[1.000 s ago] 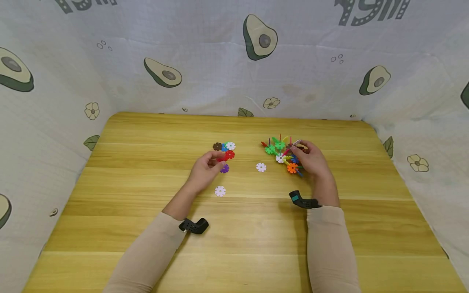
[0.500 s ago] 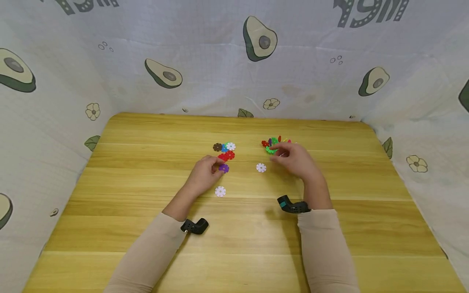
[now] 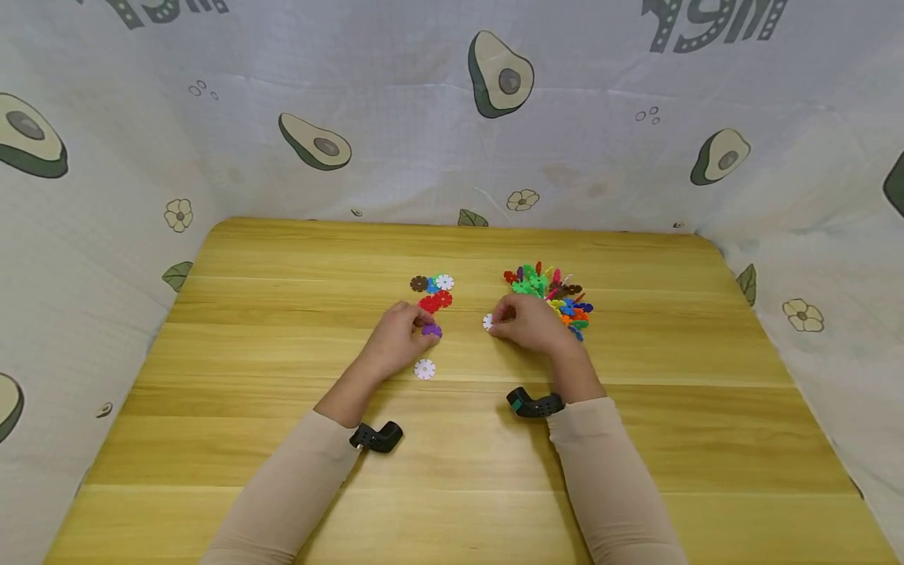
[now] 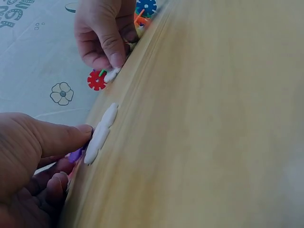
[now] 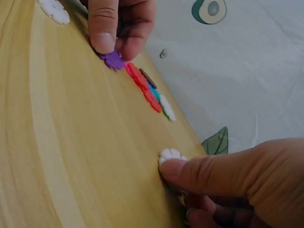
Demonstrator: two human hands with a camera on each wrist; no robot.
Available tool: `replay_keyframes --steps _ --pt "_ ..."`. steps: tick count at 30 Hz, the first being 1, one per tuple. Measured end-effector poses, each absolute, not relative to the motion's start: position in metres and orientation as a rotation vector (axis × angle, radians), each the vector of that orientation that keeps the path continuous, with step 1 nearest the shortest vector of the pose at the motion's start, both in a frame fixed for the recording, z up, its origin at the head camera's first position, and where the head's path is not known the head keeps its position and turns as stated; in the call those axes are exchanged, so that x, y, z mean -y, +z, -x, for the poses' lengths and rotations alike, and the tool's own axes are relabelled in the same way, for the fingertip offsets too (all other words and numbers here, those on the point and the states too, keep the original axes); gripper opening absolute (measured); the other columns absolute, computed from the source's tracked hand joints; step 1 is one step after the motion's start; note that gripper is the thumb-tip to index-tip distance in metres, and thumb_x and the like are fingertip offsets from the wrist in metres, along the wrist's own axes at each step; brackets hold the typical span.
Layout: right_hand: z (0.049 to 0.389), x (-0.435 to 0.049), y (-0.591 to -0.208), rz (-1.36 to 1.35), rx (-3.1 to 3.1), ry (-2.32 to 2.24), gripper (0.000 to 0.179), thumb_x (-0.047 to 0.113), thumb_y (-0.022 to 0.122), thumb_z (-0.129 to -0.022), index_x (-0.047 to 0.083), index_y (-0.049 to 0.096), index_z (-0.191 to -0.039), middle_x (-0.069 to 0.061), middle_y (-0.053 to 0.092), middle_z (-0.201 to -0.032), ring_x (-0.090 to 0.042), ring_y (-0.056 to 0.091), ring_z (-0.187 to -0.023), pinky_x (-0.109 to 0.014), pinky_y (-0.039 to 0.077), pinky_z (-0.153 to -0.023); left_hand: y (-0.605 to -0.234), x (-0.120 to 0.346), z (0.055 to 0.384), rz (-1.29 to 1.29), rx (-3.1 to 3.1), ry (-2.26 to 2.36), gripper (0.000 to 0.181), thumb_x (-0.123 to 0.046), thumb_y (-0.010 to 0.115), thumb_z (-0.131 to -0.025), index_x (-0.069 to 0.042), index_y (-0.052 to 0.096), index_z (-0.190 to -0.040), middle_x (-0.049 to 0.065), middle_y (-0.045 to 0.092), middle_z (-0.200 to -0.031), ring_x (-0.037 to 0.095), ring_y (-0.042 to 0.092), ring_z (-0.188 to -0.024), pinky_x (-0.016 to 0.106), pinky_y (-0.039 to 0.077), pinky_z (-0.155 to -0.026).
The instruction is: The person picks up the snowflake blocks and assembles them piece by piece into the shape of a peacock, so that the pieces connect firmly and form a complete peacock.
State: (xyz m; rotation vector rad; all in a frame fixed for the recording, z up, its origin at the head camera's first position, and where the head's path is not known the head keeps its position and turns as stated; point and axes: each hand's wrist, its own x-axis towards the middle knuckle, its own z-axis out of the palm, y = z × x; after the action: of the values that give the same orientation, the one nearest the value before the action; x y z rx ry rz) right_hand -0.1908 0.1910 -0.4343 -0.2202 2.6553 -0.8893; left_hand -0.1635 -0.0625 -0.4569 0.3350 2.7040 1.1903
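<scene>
My left hand [image 3: 398, 337] pinches a purple notched plastic disc [image 3: 431, 333] between thumb and fingers, low over the table. Its thumb tip lies on the disc in the right wrist view. My right hand [image 3: 530, 323] has thumb and finger on the edge of a white notched disc [image 5: 172, 154], which is partly hidden behind them. A second white disc [image 3: 424, 369] lies flat on the table in front of the left hand. Just beyond the purple disc are overlapping red discs [image 3: 435, 300].
Behind the red discs lie brown [image 3: 420, 284], blue and white [image 3: 445, 282] discs. Beyond the right hand is a heap of joined discs [image 3: 531, 282] in many colours, partly covered by that hand. A patterned cloth [image 3: 395, 157] hangs behind the wooden table [image 3: 297, 298].
My right hand has moved left from the heap of discs to the white disc, which now sits slightly further left. The left hand has shifted from the red discs to the purple disc.
</scene>
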Motion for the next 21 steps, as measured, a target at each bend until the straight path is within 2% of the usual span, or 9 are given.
replay_keyframes --steps 4,8,12,18,21 --pt "0.190 -0.179 -0.440 0.303 -2.633 -1.073 0.021 0.021 0.080 -0.090 0.011 0.068 -0.104 -0.007 0.066 -0.095 -0.021 0.058 -0.084 -0.031 0.050 -0.076 -0.459 0.063 0.164 -0.299 -2.643 1.346 0.023 -0.016 0.075 -0.093 -0.008 0.065 -0.112 0.008 0.068 -0.104 0.023 0.063 -0.095 0.035 0.057 -0.085" --pt "0.187 -0.163 -0.448 0.348 -2.550 -1.349 0.017 0.019 0.077 -0.093 0.010 0.071 -0.106 -0.008 0.069 -0.096 -0.019 0.061 -0.084 -0.027 0.052 -0.075 -0.464 0.063 0.166 -0.226 -2.583 1.558 0.020 -0.021 0.071 -0.097 -0.009 0.066 -0.113 0.007 0.071 -0.100 0.019 0.062 -0.087 0.029 0.053 -0.077" --pt "0.183 -0.149 -0.456 0.348 -2.489 -1.609 0.015 0.018 0.076 -0.093 0.007 0.073 -0.103 -0.010 0.073 -0.102 -0.018 0.065 -0.088 -0.024 0.056 -0.079 -0.466 0.064 0.169 -0.129 -2.398 1.805 0.018 -0.024 0.069 -0.099 -0.007 0.067 -0.105 0.008 0.073 -0.095 0.014 0.060 -0.081 0.022 0.051 -0.070" --pt "0.181 -0.139 -0.464 0.389 -2.520 -1.794 0.015 0.014 0.077 -0.092 0.003 0.074 -0.102 -0.014 0.075 -0.100 -0.010 0.068 -0.084 -0.019 0.058 -0.077 -0.464 0.066 0.171 -0.012 -1.972 2.128 0.012 -0.013 0.066 -0.100 -0.006 0.060 -0.093 0.003 0.075 -0.086 0.012 0.064 -0.073 0.020 0.055 -0.067" --pt "0.179 -0.137 -0.465 0.430 -2.527 -1.848 0.012 0.010 0.078 -0.090 0.000 0.075 -0.098 -0.017 0.075 -0.098 -0.006 0.068 -0.082 -0.017 0.057 -0.077 -0.464 0.066 0.171 0.011 -1.883 2.192 0.015 -0.010 0.065 -0.100 -0.009 0.058 -0.086 -0.002 0.074 -0.082 0.012 0.063 -0.072 0.020 0.054 -0.066"
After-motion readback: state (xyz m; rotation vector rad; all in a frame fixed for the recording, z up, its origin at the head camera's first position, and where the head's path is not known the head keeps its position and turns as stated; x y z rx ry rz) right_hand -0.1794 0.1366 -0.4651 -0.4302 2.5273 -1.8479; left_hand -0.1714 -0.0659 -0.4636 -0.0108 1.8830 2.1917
